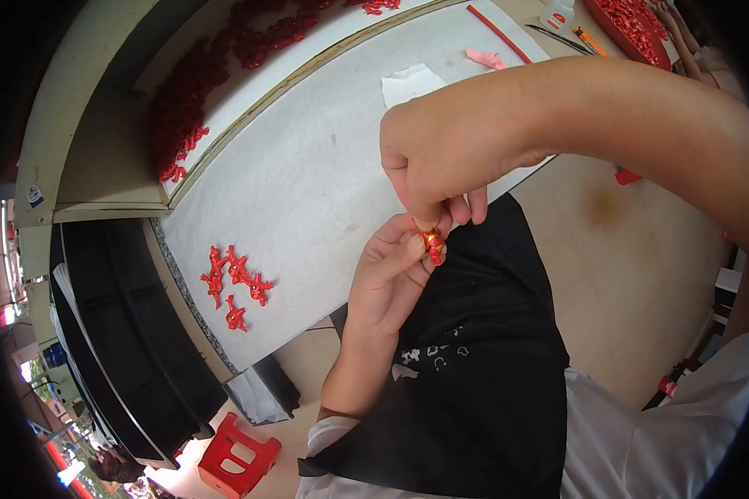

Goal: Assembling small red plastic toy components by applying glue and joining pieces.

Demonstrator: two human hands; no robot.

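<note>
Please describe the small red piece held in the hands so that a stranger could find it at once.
Start at the white table sheet; off its near edge, both hands meet above a black apron. Pinched between the left hand and right hand is a small red piece. Unlike the loose red pieces on the sheet, it shows gold.

A red stool (239, 466) (plastic) stands below the white table (308, 183).

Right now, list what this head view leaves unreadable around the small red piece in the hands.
- Small red piece: mostly covered by the right hand and left hand fingertips; shape unclear.
- Red tray: cut off by the top edge.
- Pile of red pieces: too small and blurred to tell apart.
</note>
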